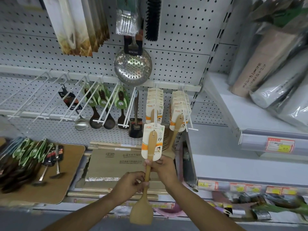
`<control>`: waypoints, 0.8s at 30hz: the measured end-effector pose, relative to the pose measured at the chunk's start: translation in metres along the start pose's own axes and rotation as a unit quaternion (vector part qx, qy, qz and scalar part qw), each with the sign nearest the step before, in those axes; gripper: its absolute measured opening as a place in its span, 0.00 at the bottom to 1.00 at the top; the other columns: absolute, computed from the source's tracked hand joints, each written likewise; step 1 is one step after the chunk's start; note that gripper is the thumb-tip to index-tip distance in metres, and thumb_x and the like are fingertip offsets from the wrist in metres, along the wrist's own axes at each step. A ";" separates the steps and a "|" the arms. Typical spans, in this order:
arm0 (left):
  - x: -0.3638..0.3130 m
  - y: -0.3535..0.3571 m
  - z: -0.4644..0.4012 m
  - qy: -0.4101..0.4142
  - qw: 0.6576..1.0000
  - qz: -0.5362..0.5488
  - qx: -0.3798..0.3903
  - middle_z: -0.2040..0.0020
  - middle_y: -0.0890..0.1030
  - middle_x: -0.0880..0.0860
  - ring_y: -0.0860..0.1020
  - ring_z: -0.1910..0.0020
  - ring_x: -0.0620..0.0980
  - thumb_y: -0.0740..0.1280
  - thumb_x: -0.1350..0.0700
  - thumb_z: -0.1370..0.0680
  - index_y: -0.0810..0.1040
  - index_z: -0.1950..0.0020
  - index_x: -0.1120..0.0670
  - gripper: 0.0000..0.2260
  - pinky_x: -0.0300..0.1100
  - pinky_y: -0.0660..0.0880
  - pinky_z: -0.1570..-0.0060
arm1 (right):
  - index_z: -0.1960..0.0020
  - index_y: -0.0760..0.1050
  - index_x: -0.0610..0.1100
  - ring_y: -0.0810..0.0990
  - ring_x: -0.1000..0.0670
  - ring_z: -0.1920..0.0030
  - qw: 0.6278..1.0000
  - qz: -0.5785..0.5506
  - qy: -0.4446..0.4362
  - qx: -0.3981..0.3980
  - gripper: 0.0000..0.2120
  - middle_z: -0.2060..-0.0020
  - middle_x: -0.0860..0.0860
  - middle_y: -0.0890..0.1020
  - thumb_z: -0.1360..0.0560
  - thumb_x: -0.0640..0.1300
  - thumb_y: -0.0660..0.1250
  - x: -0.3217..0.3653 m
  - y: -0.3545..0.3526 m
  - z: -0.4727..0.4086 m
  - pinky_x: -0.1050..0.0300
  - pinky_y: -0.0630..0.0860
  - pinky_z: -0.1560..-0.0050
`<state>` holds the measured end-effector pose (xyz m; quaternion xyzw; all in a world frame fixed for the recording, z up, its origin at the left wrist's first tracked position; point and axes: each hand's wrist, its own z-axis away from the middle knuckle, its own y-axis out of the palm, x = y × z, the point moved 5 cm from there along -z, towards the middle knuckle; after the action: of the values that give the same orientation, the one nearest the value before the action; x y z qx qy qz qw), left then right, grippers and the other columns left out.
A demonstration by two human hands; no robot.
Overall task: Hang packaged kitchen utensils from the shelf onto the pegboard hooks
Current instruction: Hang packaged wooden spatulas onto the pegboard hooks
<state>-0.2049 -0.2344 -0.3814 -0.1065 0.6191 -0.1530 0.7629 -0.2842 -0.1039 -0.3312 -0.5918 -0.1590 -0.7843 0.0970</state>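
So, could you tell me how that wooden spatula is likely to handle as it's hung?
The spatula is probably stiff: both hands grip its straight handle. Its broad blade hangs lowest, so it may swing. The card sleeve looks thin, likely bendable.

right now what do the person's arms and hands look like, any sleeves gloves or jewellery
Both forearms are bare as far as the frame shows, with no sleeve edge in view. The left hand and the right hand wear no gloves. No watch, bracelet or ring is visible on either, though parts of the fingers are hidden.
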 end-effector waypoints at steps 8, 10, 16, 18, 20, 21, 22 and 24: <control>0.020 0.003 -0.021 -0.060 0.995 0.076 -0.027 0.58 0.83 0.63 0.83 0.60 0.49 0.76 0.61 0.26 0.82 0.50 0.66 0.09 0.47 0.82 0.57 | 0.50 0.82 0.36 0.84 0.48 0.62 0.999 -0.007 -0.013 -0.030 0.07 0.62 0.43 0.86 0.29 0.35 0.74 0.008 0.001 -0.025 0.54 0.82 0.61; 0.018 0.002 -0.034 -0.063 0.995 0.077 -0.032 0.60 0.84 0.59 0.82 0.61 0.47 0.74 0.62 0.25 0.81 0.52 0.68 0.09 0.44 0.81 0.58 | 0.51 0.81 0.34 0.84 0.48 0.63 0.999 -0.014 -0.014 -0.045 0.07 0.63 0.43 0.85 0.28 0.34 0.73 0.010 -0.001 -0.037 0.56 0.81 0.62; 0.016 -0.006 -0.070 -0.033 0.998 0.042 -0.045 0.62 0.80 0.61 0.79 0.65 0.44 0.73 0.59 0.24 0.78 0.57 0.69 0.13 0.42 0.79 0.63 | 0.59 0.84 0.46 0.85 0.48 0.58 0.998 0.032 -0.024 -0.055 0.03 0.60 0.47 0.87 0.28 0.39 0.74 0.017 -0.006 -0.069 0.53 0.79 0.56; 0.019 -0.007 -0.077 -0.036 0.997 0.039 -0.048 0.64 0.79 0.59 0.78 0.66 0.45 0.73 0.58 0.24 0.78 0.58 0.68 0.13 0.41 0.76 0.63 | 0.62 0.85 0.49 0.84 0.49 0.58 0.997 0.046 -0.024 -0.054 0.06 0.61 0.49 0.87 0.28 0.40 0.75 0.018 -0.006 -0.077 0.53 0.79 0.53; 0.021 -0.007 -0.083 -0.040 0.997 0.049 -0.044 0.64 0.79 0.55 0.77 0.67 0.45 0.73 0.58 0.23 0.78 0.58 0.68 0.13 0.39 0.75 0.63 | 0.61 0.85 0.48 0.84 0.48 0.58 0.998 0.033 -0.025 -0.052 0.05 0.61 0.48 0.87 0.28 0.39 0.75 0.018 -0.006 -0.084 0.51 0.79 0.52; 0.021 -0.007 -0.086 -0.046 0.997 0.051 -0.042 0.64 0.79 0.54 0.77 0.66 0.45 0.73 0.59 0.23 0.78 0.59 0.67 0.12 0.39 0.75 0.62 | 0.60 0.84 0.46 0.84 0.48 0.58 0.998 0.024 -0.024 -0.052 0.04 0.61 0.47 0.87 0.28 0.39 0.75 0.019 -0.006 -0.086 0.51 0.79 0.52; 0.022 -0.007 -0.088 -0.049 0.996 0.057 -0.042 0.65 0.79 0.52 0.77 0.66 0.45 0.73 0.60 0.23 0.79 0.61 0.65 0.11 0.39 0.75 0.62 | 0.58 0.84 0.45 0.85 0.48 0.58 0.998 0.025 -0.024 -0.051 0.02 0.61 0.46 0.86 0.28 0.39 0.74 0.020 -0.007 -0.088 0.53 0.80 0.52; 0.020 -0.007 -0.090 -0.048 0.996 0.061 -0.045 0.66 0.79 0.49 0.78 0.67 0.44 0.73 0.60 0.23 0.79 0.64 0.58 0.10 0.39 0.76 0.62 | 0.55 0.83 0.41 0.84 0.49 0.58 0.998 0.034 -0.034 -0.047 0.02 0.60 0.45 0.86 0.28 0.38 0.74 0.021 -0.008 -0.091 0.55 0.79 0.54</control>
<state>-0.2902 -0.2461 -0.4157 -0.1098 0.5932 -0.0733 0.7942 -0.3747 -0.1288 -0.3352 -0.6274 -0.1049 -0.7663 0.0898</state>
